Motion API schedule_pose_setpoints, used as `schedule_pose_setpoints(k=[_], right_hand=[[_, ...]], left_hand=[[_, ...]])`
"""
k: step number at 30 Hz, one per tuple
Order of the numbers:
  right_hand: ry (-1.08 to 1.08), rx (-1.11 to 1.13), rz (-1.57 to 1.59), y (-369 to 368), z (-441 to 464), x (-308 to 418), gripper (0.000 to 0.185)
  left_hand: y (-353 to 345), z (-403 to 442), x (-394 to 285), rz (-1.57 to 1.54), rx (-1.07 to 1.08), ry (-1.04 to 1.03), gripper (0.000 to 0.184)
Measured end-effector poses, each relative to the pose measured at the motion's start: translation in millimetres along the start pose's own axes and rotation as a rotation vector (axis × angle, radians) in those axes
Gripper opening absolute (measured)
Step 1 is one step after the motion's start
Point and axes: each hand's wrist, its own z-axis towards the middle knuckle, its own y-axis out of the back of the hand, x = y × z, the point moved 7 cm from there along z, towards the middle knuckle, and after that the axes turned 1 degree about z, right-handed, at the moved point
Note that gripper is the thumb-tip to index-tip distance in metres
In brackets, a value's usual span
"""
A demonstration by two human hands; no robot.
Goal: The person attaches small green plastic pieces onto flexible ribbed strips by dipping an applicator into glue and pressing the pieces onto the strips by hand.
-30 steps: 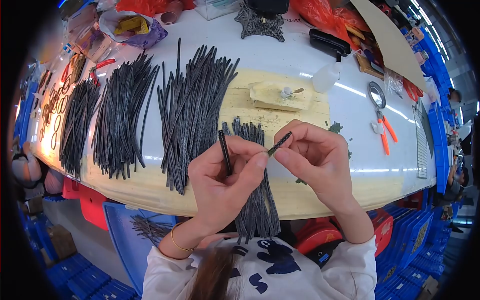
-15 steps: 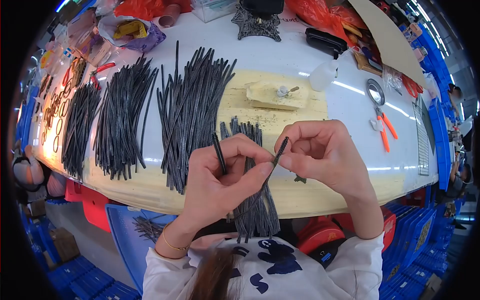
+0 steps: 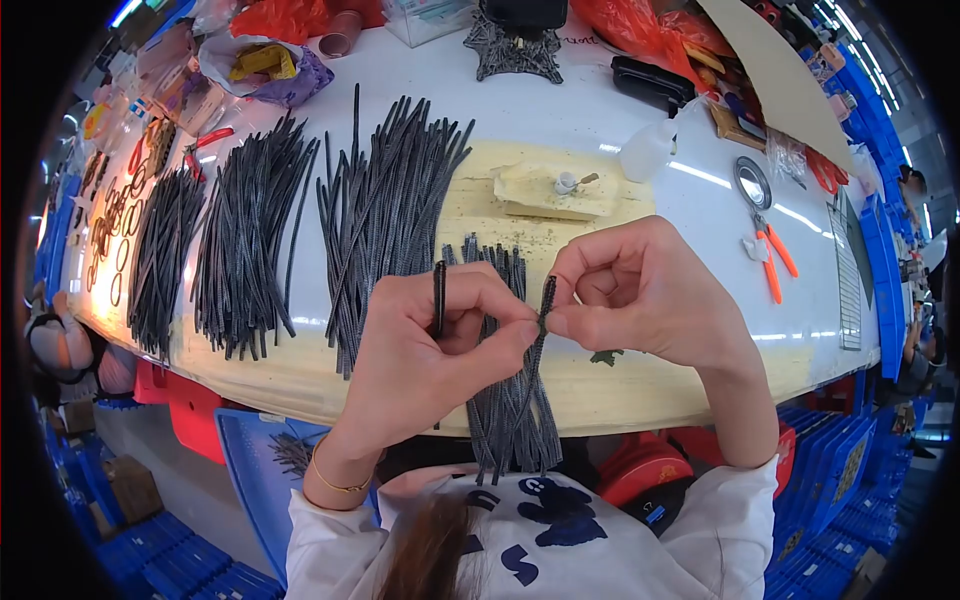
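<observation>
Both hands are raised over the front of the table, their fingertips nearly meeting. A thin black braided strip [image 3: 548,296] stands roughly upright between them. My left hand [image 3: 425,350] pinches the strip between thumb and forefinger. A slim dark stick-like tool [image 3: 440,300], its kind unclear, is tucked among the left fingers. On the other side, my right hand [image 3: 650,300] has its thumb and forefinger closed at the strip near its upper end. Beneath the hands lies a small bundle of black strips [image 3: 515,410], hanging over the table's front edge. The held strip's lower part blends into this bundle.
Larger piles of black strips [image 3: 390,200] lie to the left. A yellow block with a small white pot [image 3: 565,183] sits ahead, beside a clear squeeze bottle [image 3: 648,150]. Orange-handled pliers [image 3: 770,260] and a tape roll [image 3: 752,183] lie right. Black rings [image 3: 120,220] are far left.
My right hand has risen slightly, and the strip has turned from slanted to nearly upright. My left hand has shifted a little left, and the dark tool in it now stands straighter.
</observation>
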Motion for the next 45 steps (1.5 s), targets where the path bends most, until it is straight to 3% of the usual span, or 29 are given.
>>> schedule_pose_setpoints(k=[4,9,11,12,14,20,25,29,34,45], right_hand=[[-0.035,0.180,0.179,-14.3,-6.3,2.0,0.013],[0.042,0.182,0.262,-12.3,-8.5,8.7,0.013],[0.371,-0.387,-0.054,28.5,-2.1,18.2,0.008],[0.373,-0.385,-0.057,34.3,7.2,10.5,0.008],[0.540,-0.693,-0.438,55.3,6.7,13.1,0.009],[0.575,-0.671,-0.491,50.0,12.1,8.2,0.007],[0.537,-0.676,-0.809,40.9,10.8,9.1,0.005],[0.786,-0.590,-0.075,25.5,-8.6,15.6,0.013],[0.669,-0.405,0.142,2.2,-5.8,8.4,0.018],[0.636,-0.349,0.172,5.1,-4.8,7.1,0.009]], left_hand=[[-10.6,-7.3,-1.8,-0.301,0.177,0.127,0.003],[-14.9,-8.2,-8.5,-0.482,0.118,0.159,0.002],[-12.2,-2.4,0.2,-0.427,0.031,0.148,0.002],[-8.1,2.1,8.1,-0.373,-0.055,0.139,0.003],[1.4,7.9,19.9,-0.263,-0.222,0.122,0.003],[3.3,6.7,23.1,-0.184,-0.249,-0.014,0.004],[6.2,6.8,22.9,-0.177,-0.279,-0.030,0.004],[7.5,6.8,21.1,-0.142,-0.292,-0.025,0.003],[8.1,7.1,20.5,-0.135,-0.302,-0.012,0.003],[6.5,7.2,18.5,-0.122,-0.302,-0.017,0.004]])
